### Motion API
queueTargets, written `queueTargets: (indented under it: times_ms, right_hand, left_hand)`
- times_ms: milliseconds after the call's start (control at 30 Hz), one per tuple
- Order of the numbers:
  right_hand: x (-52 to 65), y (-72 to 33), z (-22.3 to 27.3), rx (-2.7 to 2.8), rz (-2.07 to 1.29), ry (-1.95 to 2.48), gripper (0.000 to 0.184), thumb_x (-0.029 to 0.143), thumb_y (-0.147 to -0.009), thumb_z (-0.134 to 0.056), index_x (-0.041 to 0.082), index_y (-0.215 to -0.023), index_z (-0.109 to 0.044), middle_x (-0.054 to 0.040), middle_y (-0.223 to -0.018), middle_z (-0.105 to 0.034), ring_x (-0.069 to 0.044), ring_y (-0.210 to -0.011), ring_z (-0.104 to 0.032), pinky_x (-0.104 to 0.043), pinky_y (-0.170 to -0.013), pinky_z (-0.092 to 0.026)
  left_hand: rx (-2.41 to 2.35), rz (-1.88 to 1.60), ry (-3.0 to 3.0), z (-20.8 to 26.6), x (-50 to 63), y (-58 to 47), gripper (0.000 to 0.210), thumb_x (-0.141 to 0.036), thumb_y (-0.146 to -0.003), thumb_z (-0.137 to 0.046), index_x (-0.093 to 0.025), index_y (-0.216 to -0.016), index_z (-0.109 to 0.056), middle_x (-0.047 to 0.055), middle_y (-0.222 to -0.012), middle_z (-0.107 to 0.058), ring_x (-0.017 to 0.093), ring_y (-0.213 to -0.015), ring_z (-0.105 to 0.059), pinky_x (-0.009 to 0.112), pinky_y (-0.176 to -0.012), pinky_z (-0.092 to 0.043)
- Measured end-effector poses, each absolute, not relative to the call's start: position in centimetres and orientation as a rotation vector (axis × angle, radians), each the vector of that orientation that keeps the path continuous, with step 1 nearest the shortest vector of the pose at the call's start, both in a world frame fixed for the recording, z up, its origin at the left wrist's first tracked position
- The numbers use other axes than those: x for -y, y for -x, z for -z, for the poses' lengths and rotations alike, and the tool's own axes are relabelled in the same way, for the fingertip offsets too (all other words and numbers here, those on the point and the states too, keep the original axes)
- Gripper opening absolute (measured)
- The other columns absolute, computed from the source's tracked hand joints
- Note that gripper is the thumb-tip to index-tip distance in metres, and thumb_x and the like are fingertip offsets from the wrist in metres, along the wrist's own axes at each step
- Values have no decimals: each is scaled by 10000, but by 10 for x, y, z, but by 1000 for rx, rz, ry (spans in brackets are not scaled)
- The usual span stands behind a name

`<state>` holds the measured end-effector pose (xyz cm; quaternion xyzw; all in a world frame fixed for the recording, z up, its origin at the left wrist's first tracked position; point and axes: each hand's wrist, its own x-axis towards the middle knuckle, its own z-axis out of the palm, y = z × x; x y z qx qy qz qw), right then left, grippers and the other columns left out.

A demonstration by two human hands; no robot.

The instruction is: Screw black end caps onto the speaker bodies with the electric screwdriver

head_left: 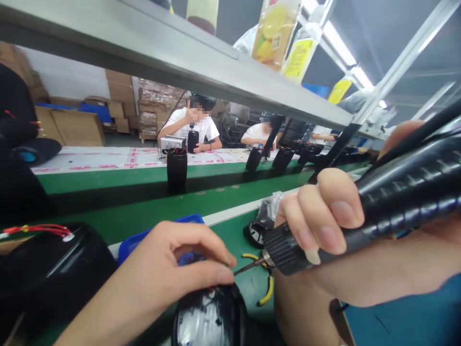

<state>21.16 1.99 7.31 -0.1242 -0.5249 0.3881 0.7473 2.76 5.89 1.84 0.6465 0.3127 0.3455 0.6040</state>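
Note:
My right hand (320, 216) is wrapped round a black electric screwdriver (399, 192), tilted with its bit (249, 267) pointing down and left. The bit's tip is beside the thumb and forefinger of my left hand (169, 264), which are pinched together. Whatever they hold, if anything, is too small to make out. Just below those fingertips is a glossy black rounded housing (211, 319), partly cut off by the lower edge. Behind the bit lie pliers with yellow and black handles (267, 293).
A blue tray (135, 245) is behind my left hand. At left lies a black housing (61, 274) with red wires (39, 229). Black cylinders (176, 169) stand along the green belt (212, 202). A grey shelf (162, 43) crosses overhead. Several people (207, 127) sit opposite.

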Motion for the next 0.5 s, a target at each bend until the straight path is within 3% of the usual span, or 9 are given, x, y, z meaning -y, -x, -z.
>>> queueTargets:
  times_ms: [167,300,500]
  right_hand:
    - [-20,-219,-72,1130,-782,219,343,567,-994,-549,261,-1037,-697,36,-641,-503,-76,-448,-501,-172,-418,-495]
    - [-16,-223,-74,1233,-869,199,341,566,-942,-646,254,-808,-677,10,-665,-531,-120,-530,-570,-227,-480,-529]
    - [-15,-224,-76,1231,-969,267,469,596,-915,-670,236,-630,-576,1,-598,-466,-141,-505,-509,-268,-448,-473]
  left_hand:
    - [-711,-773,-1459,-14,-59,-35,85,-247,-669,-885,-285,-694,-813,-11,-752,-794,136,-728,-732,156,-688,-555]
    - [-667,-724,-1522,-10,-63,-32,84,-262,-702,-887,-301,-722,-815,-13,-776,-797,146,-756,-747,174,-709,-586]
    - [-900,-863,-1472,-17,-47,-40,102,-246,-646,-844,-293,-596,-769,-34,-687,-759,127,-694,-703,163,-680,-554]
